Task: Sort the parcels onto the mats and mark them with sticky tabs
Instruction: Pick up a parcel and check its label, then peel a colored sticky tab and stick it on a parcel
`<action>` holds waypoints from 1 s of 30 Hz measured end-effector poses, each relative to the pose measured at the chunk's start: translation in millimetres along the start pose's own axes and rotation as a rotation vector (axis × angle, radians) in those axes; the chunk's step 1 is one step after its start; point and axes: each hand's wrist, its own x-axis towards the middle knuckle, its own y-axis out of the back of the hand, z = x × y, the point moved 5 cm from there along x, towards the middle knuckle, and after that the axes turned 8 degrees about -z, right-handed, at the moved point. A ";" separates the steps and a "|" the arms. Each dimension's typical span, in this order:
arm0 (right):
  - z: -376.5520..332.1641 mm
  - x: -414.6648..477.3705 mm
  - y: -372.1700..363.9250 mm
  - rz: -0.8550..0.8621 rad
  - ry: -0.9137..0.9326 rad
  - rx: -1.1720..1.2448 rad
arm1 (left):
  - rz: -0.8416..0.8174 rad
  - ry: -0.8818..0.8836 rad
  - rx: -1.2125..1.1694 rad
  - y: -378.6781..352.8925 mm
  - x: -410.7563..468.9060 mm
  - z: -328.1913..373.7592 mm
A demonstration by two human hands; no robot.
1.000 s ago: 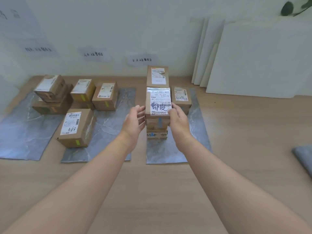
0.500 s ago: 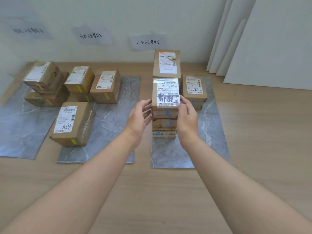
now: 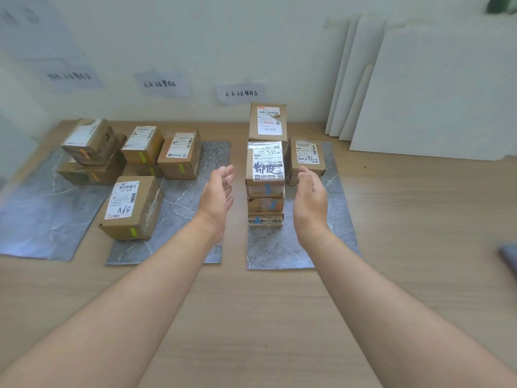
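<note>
Head view, looking down over a wooden surface (image 3: pixel 251 317) toward a pale wall.

At far left, a grey marbled left mat (image 3: pixel 33 208) with two parcels stacked at its far end: upper parcel (image 3: pixel 89 141) lying askew on lower parcel (image 3: pixel 89 173), each marked with an orange tab.

Next, a middle mat (image 3: pixel 195 191) with two green-tabbed parcels (image 3: pixel 142 144) side by side at its far end. Nearer, the A68 parcel (image 3: pixel 131 208) overhanging that mat's left edge, with a green tab on its near face.

Then the left hand (image 3: pixel 216 196), spread and relaxed, palm turned right. Holds nothing. Hovers just left of the stack, apart from it.

On the right mat (image 3: pixel 279 247), near its left edge, a stack of small parcels (image 3: pixel 264 204) with blue tabs on the near faces. On top, a shiny label with dark handwriting. Behind the stack, close to the wall, a taller parcel (image 3: pixel 268 121).

Just right of the stack, the right hand (image 3: pixel 310 197), likewise spread and loose, palm turned left, touching nothing. Beyond its fingertips, a handwritten-number parcel (image 3: pixel 307 158) on the right mat, beside the stack.

Above the mats, three paper signs (image 3: pixel 240 93) stuck to the wall.

At far right, white boards (image 3: pixel 433 93) leaning against the wall, and a dark grey corner (image 3: pixel 509 261) at the frame's edge.
</note>
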 end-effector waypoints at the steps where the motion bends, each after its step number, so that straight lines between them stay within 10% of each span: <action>1: -6.4 -9.9 0.7 0.002 0.013 0.003 | -0.002 -0.013 -0.002 0.1 -11.2 5.8; 30: -103.2 -363.8 -107.5 0.058 0.225 0.008 | -0.224 -0.231 0.076 158.2 -318.4 99.6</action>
